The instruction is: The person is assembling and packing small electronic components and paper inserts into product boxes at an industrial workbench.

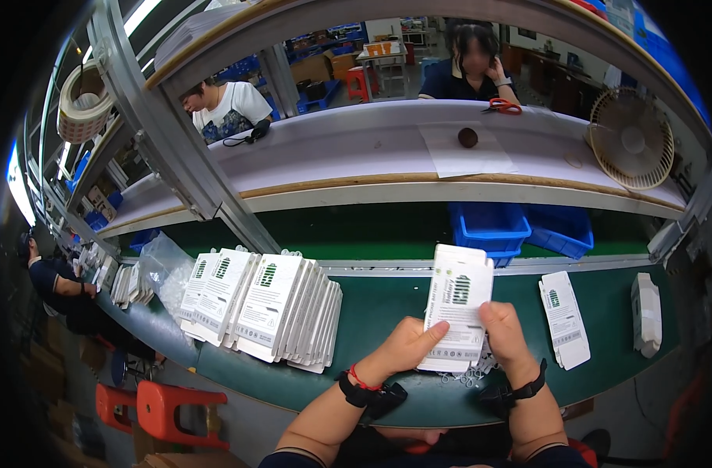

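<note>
In front of me, above the green bench, I hold a white flat carton (459, 300) with a green battery picture. My left hand (403, 343) grips its lower left side, thumb lying across the front. On the right edge, my right hand (504, 331) is closed with its thumb on top. Small white loose pieces (471, 377) show partly beneath the carton. To the left stand rows of similar white cartons (272, 304), leaning against one another. A single carton (564, 320) lies flat to the right of my right hand.
A small stack of cartons (646, 313) stands at the far right. Blue bins (490, 228) sit under the shelf (325, 156), which holds red scissors (503, 108), a dark round object (467, 138) and a fan (631, 139). A clear plastic bag (165, 265) lies left. Other people sit beyond.
</note>
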Tool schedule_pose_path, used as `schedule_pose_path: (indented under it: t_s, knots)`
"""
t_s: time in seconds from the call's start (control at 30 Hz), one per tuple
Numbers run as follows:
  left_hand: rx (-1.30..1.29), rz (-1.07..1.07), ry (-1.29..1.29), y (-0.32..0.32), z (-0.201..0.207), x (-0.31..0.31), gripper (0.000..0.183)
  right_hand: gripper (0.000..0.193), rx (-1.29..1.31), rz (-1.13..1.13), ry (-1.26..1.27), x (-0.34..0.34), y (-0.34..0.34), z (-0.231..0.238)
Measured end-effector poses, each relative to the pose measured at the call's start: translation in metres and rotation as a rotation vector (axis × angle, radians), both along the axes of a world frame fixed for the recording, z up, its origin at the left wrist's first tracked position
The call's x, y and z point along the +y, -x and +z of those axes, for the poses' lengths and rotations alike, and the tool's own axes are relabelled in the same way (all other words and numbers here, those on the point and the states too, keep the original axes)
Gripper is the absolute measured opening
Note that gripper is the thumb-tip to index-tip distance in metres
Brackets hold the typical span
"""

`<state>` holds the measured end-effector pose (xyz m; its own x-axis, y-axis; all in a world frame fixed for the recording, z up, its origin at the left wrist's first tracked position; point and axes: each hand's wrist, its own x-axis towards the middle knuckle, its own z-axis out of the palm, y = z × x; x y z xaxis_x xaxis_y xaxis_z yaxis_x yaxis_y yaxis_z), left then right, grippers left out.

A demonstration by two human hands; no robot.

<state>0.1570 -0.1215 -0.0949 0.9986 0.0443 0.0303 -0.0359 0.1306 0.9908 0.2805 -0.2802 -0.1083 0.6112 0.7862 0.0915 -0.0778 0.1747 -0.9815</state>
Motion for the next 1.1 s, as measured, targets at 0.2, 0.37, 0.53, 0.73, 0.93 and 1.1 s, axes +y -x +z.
schedule_pose_path:
  t_s: [0.2,0.37,0.53,0.73,0.93,1.1]
  knots:
    - [0.02,-0.153,-0.21,-0.002,0.001,0.001,0.037,0.042,0.044,-0.164,-0.081,-0.006,-0.011,0.008]
    - [0.038,-0.1,-0.563,-0.008,0.002,0.006,0.034,0.04,-0.044,-0.211,0.056,-0.008,-0.013,0.009]
    - [-0.247,0.441,-1.007,-0.008,0.003,-0.001,0.076,0.037,0.048,-0.175,0.069,0.001,-0.006,0.006]
    - [-0.339,0.503,-1.126,-0.008,0.007,-0.005,0.096,0.042,-0.013,0.15,0.158,0.005,0.007,0.0]
    - [-0.337,0.506,-1.059,-0.01,0.002,0.0,0.094,0.041,-0.204,0.303,0.294,0.007,0.012,0.004]
    - [-0.334,0.557,-0.952,-0.012,0.003,-0.002,0.087,0.031,-0.053,0.146,0.011,0.009,0.01,0.006]
